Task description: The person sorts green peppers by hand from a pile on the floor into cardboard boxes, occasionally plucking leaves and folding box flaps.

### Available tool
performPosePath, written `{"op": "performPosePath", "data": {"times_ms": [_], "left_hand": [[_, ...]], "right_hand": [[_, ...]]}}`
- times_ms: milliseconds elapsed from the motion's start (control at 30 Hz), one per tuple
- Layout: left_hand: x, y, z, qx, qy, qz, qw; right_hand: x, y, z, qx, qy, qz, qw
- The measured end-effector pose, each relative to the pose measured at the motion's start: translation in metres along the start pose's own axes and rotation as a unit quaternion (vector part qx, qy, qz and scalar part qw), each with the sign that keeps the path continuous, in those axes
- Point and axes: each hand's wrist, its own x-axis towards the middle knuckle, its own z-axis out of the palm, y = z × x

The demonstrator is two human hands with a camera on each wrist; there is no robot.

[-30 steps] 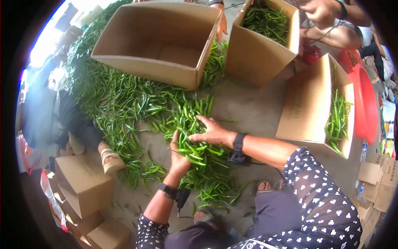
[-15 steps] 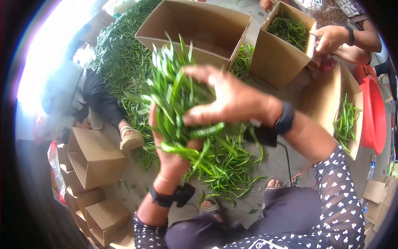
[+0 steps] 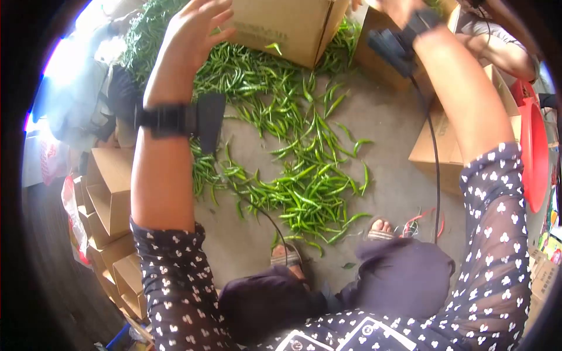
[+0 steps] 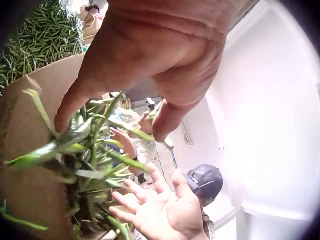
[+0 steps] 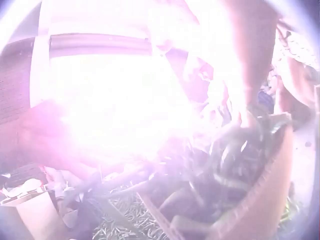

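My left hand (image 3: 196, 35) is raised at the carton (image 3: 281, 26) at the top of the head view, fingers spread. In the left wrist view, loose green chili peppers (image 4: 95, 170) tumble beside the carton's wall (image 4: 22, 165), below the straight fingers of my left hand (image 4: 150, 65). Facing it is my right hand (image 4: 167, 212), palm up and fingers extended. The head view cuts off most of my right hand (image 3: 401, 9). Glare washes out much of the right wrist view, where peppers (image 5: 210, 175) show inside the carton's rim (image 5: 265, 192).
A heap of chili peppers (image 3: 316, 193) lies on the floor before my feet, with more spread behind. Small cartons (image 3: 108, 187) stand at left. Another carton (image 3: 439, 140) and a red basin (image 3: 534, 158) are at right. Another person's leg (image 3: 503, 50) shows at the upper right.
Both hands lifted a bunch of peppers from the floor heap, carried it forward to the large carton and parted, letting the peppers go. The carton now stands turned, its outer wall facing me.
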Motion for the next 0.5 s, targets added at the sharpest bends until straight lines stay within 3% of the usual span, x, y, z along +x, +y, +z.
{"op": "performPosePath", "data": {"times_ms": [33, 67, 133, 167, 200, 233, 267, 333, 400, 467, 500], "left_hand": [[-0.035, 0.006, 0.053, 0.153, 0.170, -0.018, 0.973], [-0.062, -0.007, 0.058, 0.242, 0.205, -0.044, 0.947], [-0.120, -0.052, 0.027, 0.370, 0.146, -0.112, 0.911], [-0.155, -0.075, 0.017, 0.421, 0.114, -0.153, 0.887], [-0.191, -0.095, 0.025, 0.358, 0.144, -0.245, 0.889], [-0.226, -0.122, 0.016, 0.481, 0.081, -0.298, 0.821], [-0.252, -0.123, 0.032, 0.552, 0.031, -0.302, 0.777], [-0.302, -0.155, 0.042, 0.537, 0.002, -0.361, 0.763], [-0.322, -0.165, 0.080, 0.520, 0.006, -0.363, 0.773], [-0.332, -0.174, 0.123, 0.532, -0.023, -0.366, 0.763], [-0.339, -0.178, 0.141, 0.523, -0.032, -0.331, 0.784]], "right_hand": [[-0.015, 0.020, -0.005, -0.025, 0.006, 0.005, 1.000], [-0.033, 0.041, -0.009, -0.051, 0.011, 0.004, 0.999], [-0.081, 0.088, -0.013, -0.132, 0.016, -0.025, 0.991], [-0.113, 0.098, -0.005, -0.256, 0.008, 0.070, 0.964], [-0.150, 0.108, 0.004, -0.375, 0.000, 0.161, 0.913], [-0.183, 0.131, 0.006, -0.380, -0.048, 0.178, 0.907], [-0.217, 0.155, 0.008, -0.383, -0.095, 0.196, 0.898], [-0.278, 0.180, 0.022, -0.402, -0.134, 0.230, 0.876], [-0.310, 0.154, 0.053, -0.507, -0.176, 0.195, 0.821], [-0.343, 0.143, 0.077, -0.439, -0.201, 0.147, 0.863], [-0.353, 0.124, 0.089, -0.435, -0.267, 0.170, 0.843]]}}
